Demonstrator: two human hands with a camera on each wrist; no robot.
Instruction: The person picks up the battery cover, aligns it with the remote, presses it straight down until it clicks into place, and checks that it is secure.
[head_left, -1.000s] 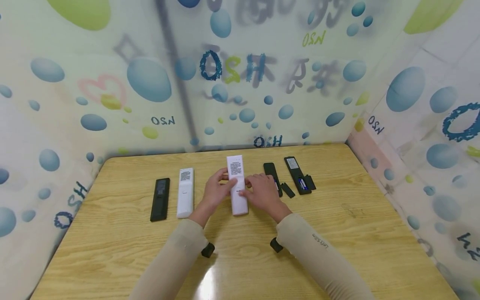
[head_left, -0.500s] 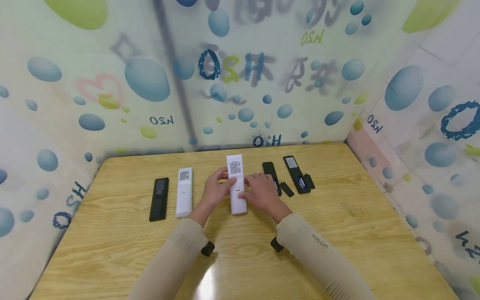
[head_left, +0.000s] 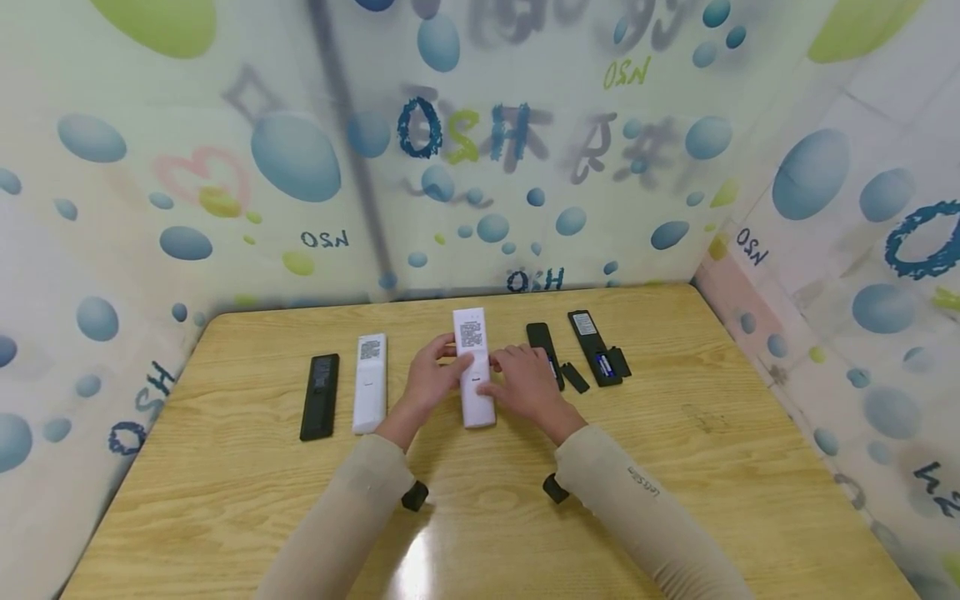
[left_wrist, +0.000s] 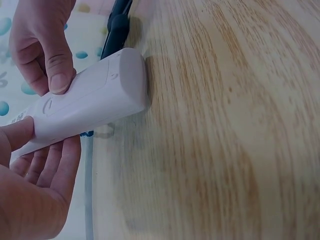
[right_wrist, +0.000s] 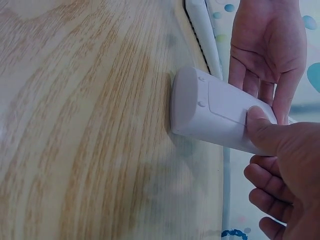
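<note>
A white remote is held back side up between both hands, its near end against the table; its battery cover is on. The left hand grips it from the left, thumb on the back and fingers beneath, as the left wrist view shows. On the other side, the right hand presses its thumb on the cover's edge, the other fingers curled by the remote's side. In the right wrist view the right hand partly hides the cover.
Left on the wooden table lie a black remote and another white remote. Right of the hands are two black remotes with batteries showing, and a loose black cover. A patterned wall stands behind.
</note>
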